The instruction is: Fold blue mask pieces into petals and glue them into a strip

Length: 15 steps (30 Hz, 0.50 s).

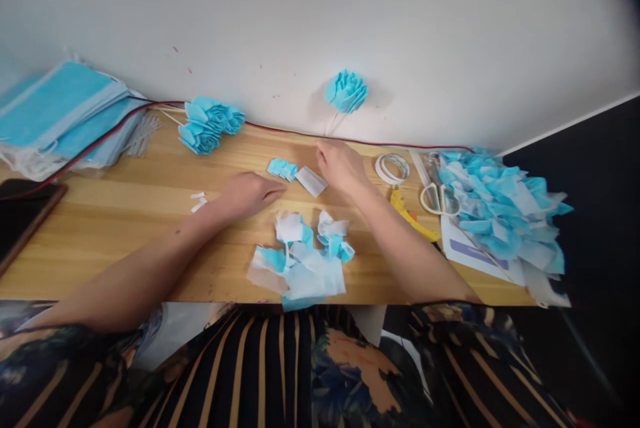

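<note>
My left hand (247, 193) rests palm down on the wooden table (125, 228), its fingers pointing right toward a small folded blue piece (283, 169); nothing is in it. My right hand (340, 166) lies just right of a small white folded piece (311, 181), fingers curled over toward the wall, and I cannot see whether anything is under them. A loose heap of blue and white cut pieces (303, 258) sits near the front edge between my forearms. A finished blue flower (346, 91) stands on a stem against the wall.
More blue flowers (207, 123) lie at the back left, beside a stack of blue face masks (60, 115). A dark tablet (20, 215) sits at the far left. To the right are tape rolls (393, 167), scissors (440, 199), a yellow tool (413, 218) and a big scrap pile (500, 211).
</note>
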Each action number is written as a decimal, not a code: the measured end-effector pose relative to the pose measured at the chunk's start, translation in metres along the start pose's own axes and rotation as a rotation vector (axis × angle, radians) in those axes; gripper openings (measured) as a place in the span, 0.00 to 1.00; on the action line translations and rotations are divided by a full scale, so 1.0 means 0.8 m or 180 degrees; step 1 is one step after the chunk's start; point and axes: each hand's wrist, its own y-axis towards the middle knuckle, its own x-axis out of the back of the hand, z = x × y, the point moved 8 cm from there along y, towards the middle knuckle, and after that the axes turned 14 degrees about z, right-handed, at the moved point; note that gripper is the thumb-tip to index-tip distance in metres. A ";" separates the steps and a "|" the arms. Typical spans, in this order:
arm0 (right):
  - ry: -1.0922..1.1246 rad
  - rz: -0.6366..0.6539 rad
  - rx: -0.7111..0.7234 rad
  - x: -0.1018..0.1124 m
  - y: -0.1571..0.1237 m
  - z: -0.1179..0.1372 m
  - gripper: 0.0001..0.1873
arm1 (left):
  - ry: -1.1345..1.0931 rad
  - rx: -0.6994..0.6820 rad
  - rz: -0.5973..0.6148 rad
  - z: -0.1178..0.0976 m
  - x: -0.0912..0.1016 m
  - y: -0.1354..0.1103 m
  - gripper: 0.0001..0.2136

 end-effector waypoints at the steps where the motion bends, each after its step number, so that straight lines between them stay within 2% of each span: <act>1: 0.0052 -0.0032 -0.0065 0.001 0.006 -0.002 0.21 | 0.0033 -0.0009 -0.0010 -0.001 0.000 0.000 0.17; 5: 0.0242 0.0075 -0.0129 -0.007 0.014 -0.017 0.18 | 0.0049 -0.0040 -0.0036 -0.005 0.004 -0.001 0.17; 8: 0.0268 0.0468 0.0479 -0.029 0.002 -0.009 0.15 | -0.0076 0.0063 0.0094 -0.003 0.003 0.000 0.17; 11: 0.0062 0.0678 0.0999 -0.043 -0.015 -0.009 0.17 | -0.0170 0.0112 0.0215 -0.003 0.001 0.001 0.17; 13: -0.0260 0.0707 0.0905 -0.042 -0.021 -0.027 0.17 | -0.0174 0.0092 0.0224 -0.003 0.000 0.002 0.17; 15: -0.0515 0.0594 0.0541 -0.030 -0.020 -0.053 0.19 | -0.0159 0.0038 0.0158 -0.003 0.000 0.001 0.17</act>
